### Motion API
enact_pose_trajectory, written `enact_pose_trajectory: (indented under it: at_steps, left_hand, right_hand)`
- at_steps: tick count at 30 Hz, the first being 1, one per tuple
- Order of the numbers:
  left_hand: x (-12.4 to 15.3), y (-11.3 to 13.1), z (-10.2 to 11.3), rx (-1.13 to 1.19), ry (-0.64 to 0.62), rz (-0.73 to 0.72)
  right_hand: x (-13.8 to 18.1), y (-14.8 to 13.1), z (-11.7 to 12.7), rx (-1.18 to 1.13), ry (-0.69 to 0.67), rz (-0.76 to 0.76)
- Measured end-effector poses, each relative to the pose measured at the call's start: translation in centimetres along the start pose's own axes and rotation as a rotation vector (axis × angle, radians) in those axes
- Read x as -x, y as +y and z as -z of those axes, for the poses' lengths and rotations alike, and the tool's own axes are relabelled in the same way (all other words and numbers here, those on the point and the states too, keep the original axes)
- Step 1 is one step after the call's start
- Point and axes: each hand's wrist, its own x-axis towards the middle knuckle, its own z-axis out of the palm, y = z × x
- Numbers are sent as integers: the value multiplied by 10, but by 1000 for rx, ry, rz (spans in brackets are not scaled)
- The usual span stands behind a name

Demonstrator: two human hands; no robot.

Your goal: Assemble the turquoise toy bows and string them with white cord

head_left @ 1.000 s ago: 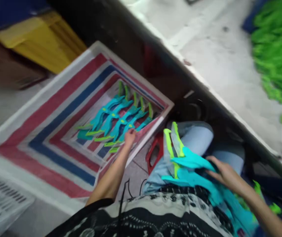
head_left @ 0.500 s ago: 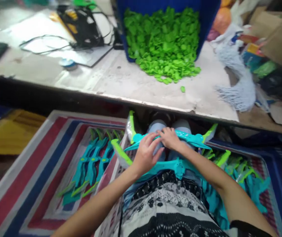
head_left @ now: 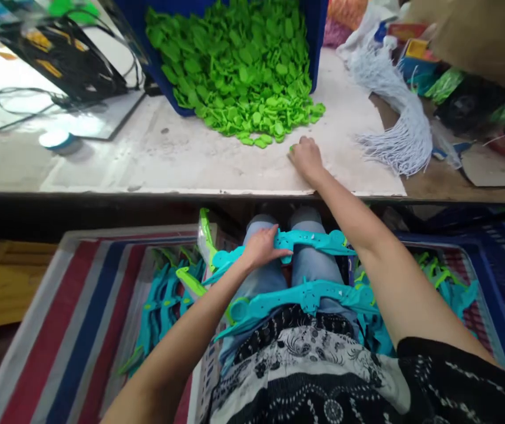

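Observation:
My left hand (head_left: 261, 247) grips a turquoise bow-shaped plastic part (head_left: 312, 238) near its middle, over my knees. The left tip of this part carries a bright green curved end (head_left: 207, 238) in a clear wrap. Closer to my body, a second turquoise bow-shaped part (head_left: 274, 299) lies across my lap. Out on the tabletop, my right hand (head_left: 307, 159) is closed in a pinch, a small green plastic piece (head_left: 291, 149) just showing at its fingertips. Just beyond it spreads a heap of similar green pieces (head_left: 252, 76), spilling from a blue crate (head_left: 318, 53).
Turquoise parts (head_left: 159, 300) lie on a striped sheet (head_left: 88, 306) at left; more fill a blue-rimmed crate (head_left: 493, 300) at right. On the worktable (head_left: 181, 165) are a black device (head_left: 66, 59) with cables, a round lid (head_left: 55, 139) and a white string bundle (head_left: 405, 129).
My right hand has left the turquoise part and reached forward onto the table, where it has taken a green piece. My left hand stays at the part. The view has shifted.

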Motion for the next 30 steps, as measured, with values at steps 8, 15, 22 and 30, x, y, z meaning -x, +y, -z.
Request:
enact_pose_trajectory:
  at_steps: [8, 15, 22, 30]
  left_hand:
    - [-29, 0, 6, 215, -194, 92]
    - [-48, -17, 0, 622, -280, 85]
    - [-47, -10, -8, 831, -264, 157]
    - [-40, -4, 0, 709, -197, 94]
  right_hand:
    - [81, 6, 9, -343, 107, 84]
    - [237, -22, -34, -739, -172, -321]
    - [242, -31, -44, -592, -136, -372]
    - [236, -28, -38, -555, -279, -564]
